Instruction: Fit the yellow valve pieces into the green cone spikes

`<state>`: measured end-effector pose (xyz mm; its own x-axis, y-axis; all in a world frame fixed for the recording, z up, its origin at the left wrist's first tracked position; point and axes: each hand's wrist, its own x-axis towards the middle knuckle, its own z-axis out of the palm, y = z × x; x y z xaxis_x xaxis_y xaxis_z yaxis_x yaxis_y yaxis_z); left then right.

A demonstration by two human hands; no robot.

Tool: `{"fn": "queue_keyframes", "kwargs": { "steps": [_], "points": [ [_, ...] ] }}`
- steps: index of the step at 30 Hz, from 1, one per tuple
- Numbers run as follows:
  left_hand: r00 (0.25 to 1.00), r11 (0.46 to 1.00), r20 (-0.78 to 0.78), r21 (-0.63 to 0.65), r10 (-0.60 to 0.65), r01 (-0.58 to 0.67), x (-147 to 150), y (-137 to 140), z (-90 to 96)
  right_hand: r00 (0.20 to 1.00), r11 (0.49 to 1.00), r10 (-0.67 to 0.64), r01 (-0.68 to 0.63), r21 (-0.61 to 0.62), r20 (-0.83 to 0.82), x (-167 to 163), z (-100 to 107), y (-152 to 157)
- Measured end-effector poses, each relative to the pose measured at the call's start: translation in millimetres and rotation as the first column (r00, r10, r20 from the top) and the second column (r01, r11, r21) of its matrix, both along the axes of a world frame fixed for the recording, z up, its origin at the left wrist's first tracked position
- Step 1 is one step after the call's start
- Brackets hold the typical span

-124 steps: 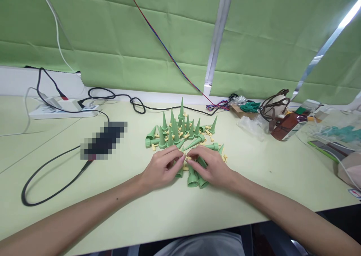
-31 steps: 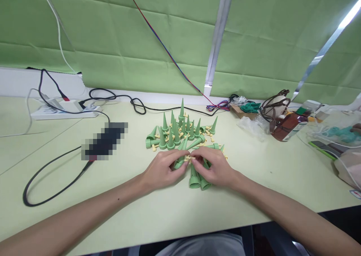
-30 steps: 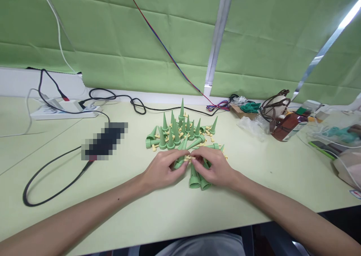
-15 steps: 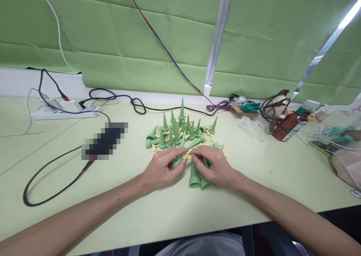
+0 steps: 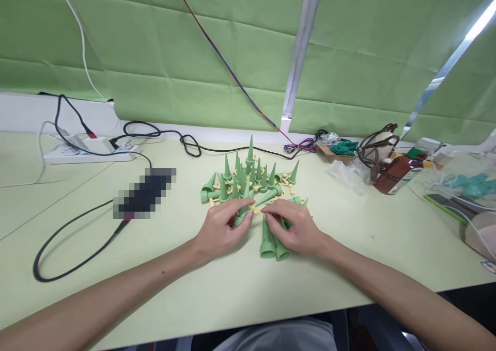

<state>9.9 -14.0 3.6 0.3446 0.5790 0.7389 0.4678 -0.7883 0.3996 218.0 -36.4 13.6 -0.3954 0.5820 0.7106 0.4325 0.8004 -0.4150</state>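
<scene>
My left hand (image 5: 219,229) curls its thumb and fingers around a green plastic spike (image 5: 246,190), a hollow cone whose tip points up. Small yellow plastic pieces (image 5: 256,210) show beside my left fingertips. My right hand (image 5: 297,226) is pinched closed just to the right of them; whatever its fingertips hold is too small to make out. Below that hand, two green spikes (image 5: 267,246) lie with their round open ends toward me. Beyond both hands stand several more upright spikes (image 5: 250,152), with others lying among scattered yellow pieces.
At left are a pixelated dark device (image 5: 145,193) on a black cable and a white power strip (image 5: 93,154). A brown bottle (image 5: 399,173), clear plastic wrap (image 5: 344,174) and a small cardboard box (image 5: 329,154) stand at right. A green blind hangs behind the table.
My left hand and its green spike have shifted slightly left, widening the space between my hands. My right hand has barely moved. At far right, another person's hand has left the view.
</scene>
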Motion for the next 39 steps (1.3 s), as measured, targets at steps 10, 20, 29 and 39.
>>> {"fn": "queue_keyframes", "kwargs": {
  "steps": [10, 20, 29, 39],
  "points": [
    [0.999, 0.999, -0.025, 0.015, -0.031, 0.032, -0.2, -0.4, -1.1, 1.000, 0.999, 0.018, -0.018, -0.033, 0.017, 0.3, -1.0, -0.3],
    [0.993, 0.995, -0.062, 0.009, -0.100, 0.101, -0.4, 0.3, 0.4, 1.000, 0.999, 0.004, -0.003, -0.054, 0.017, 1.0, -2.2, 0.0],
    [0.987, 0.991, -0.084, -0.011, -0.135, 0.135, -0.7, 0.5, -0.8, 1.000, 0.997, 0.022, -0.021, -0.079, 0.022, 1.3, -2.8, 0.1],
    [0.978, 0.983, -0.106, -0.061, -0.180, 0.174, -0.9, 0.0, -0.4, 1.000, 0.997, 0.028, -0.028, -0.066, 0.005, 1.0, -1.9, 0.6]
  ]
}}
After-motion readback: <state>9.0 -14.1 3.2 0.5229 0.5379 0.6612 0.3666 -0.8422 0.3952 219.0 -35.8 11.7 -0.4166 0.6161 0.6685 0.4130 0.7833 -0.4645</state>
